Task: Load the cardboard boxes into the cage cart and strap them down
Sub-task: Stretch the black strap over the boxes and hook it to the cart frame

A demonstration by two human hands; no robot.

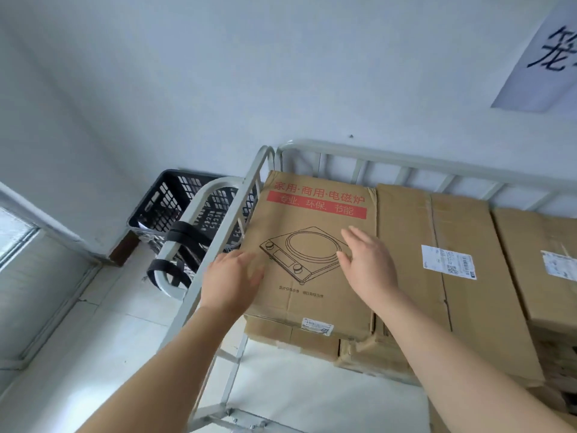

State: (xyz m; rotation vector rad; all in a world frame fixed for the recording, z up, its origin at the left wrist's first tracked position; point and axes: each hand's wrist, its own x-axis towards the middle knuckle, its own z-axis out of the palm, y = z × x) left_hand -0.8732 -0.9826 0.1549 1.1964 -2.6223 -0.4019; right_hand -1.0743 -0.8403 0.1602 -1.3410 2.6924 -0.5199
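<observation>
Left hand (232,278) and right hand (368,260) — fingers straight, gripping nothing — lie on the printed cardboard box (312,254). The box sits inside the cage cart (406,162), beside other boxes (437,245) — black straps (181,235) wrap the frame

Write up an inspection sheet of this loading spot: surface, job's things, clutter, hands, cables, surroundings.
Surface: pale tiled floor beside and under the cart.
Job's things: grey cage cart holds the printed box, with a cooker drawing, on top at its left end. The plain boxes lie beside it. The black straps are wrapped round the cart's side rail, not yet across the load.
Clutter: black plastic crate behind the cart, by the wall.
Grippers: left hand and right hand are open with straight fingers over the printed box's top; contact cannot be told.
Cables: nothing seen.
Surroundings: white wall, paper sign, window at left.
</observation>
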